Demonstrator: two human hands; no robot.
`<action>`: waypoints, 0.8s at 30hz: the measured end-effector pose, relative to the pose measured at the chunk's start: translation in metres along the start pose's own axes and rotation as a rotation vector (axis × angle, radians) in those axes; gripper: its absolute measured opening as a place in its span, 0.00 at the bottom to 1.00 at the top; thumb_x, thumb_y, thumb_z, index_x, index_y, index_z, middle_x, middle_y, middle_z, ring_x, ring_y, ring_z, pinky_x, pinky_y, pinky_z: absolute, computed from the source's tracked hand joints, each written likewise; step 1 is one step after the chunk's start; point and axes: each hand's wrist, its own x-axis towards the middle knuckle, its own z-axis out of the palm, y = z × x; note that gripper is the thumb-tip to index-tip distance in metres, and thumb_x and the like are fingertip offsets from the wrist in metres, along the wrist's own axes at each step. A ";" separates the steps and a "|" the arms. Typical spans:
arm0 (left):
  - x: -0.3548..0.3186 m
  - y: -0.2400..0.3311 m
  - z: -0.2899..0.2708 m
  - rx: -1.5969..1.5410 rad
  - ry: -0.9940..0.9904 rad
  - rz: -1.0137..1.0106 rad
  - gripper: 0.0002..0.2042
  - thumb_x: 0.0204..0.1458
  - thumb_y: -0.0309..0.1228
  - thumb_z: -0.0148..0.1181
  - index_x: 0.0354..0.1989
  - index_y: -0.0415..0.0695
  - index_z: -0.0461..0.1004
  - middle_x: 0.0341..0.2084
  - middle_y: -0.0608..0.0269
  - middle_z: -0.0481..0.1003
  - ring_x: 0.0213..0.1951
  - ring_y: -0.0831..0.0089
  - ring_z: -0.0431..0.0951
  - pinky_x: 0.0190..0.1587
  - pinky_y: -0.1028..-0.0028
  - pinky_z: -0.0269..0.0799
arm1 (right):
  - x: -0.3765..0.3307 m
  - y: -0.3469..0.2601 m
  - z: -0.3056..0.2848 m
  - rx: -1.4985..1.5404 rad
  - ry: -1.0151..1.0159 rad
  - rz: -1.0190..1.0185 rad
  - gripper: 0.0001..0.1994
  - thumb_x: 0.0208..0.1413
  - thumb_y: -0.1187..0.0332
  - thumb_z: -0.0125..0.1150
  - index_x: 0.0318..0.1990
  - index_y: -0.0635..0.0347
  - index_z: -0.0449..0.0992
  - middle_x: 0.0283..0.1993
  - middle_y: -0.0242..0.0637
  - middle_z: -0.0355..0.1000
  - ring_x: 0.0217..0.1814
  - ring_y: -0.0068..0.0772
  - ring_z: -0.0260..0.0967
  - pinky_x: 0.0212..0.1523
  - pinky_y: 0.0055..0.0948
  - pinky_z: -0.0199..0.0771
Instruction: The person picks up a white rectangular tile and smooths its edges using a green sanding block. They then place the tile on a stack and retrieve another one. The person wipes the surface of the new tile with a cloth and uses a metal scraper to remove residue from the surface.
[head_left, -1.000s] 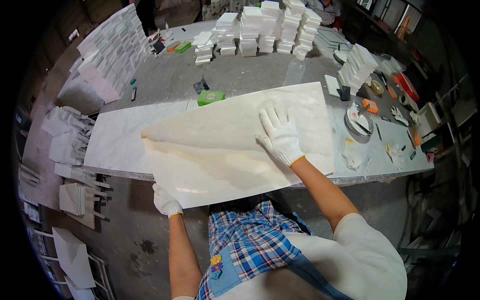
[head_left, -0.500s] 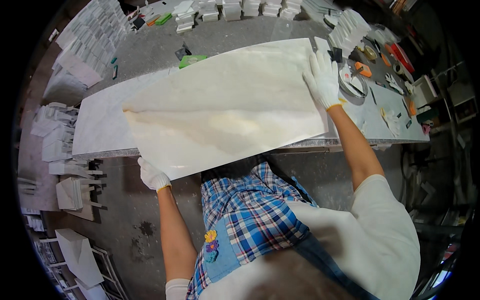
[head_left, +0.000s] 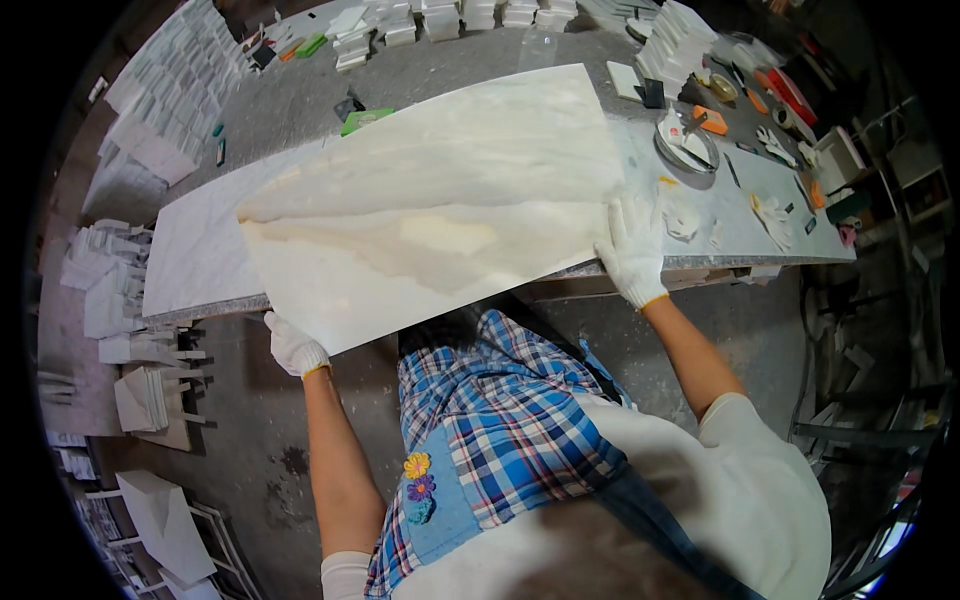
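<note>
A large white stone-look slab with beige and grey veining lies slantwise over the worktable, its near left corner jutting past the front edge. My left hand, in a white knit glove, grips that corner, its fingertips partly hidden by the slab. At the near right corner, my gloved right hand holds the slab, thumb by the front edge and fingers along the right side. Beneath it is a pale marble-patterned board on the table.
White pieces are stacked at the far left and back right. A green box stands behind the slab. On the right are a round metal dish, an orange block and a loose glove. Racked slabs stand left.
My right hand has slid toward me along the slab's right edge to its near corner. The slab appears slightly further left in view, and my left hand still grips its corner.
</note>
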 end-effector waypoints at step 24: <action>-0.013 0.015 -0.010 0.082 -0.009 0.067 0.34 0.63 0.57 0.37 0.39 0.36 0.81 0.33 0.49 0.83 0.37 0.52 0.82 0.41 0.61 0.74 | 0.040 -0.137 0.000 0.425 -0.263 -0.351 0.38 0.54 0.48 0.61 0.70 0.55 0.61 0.73 0.52 0.56 0.75 0.51 0.53 0.75 0.60 0.39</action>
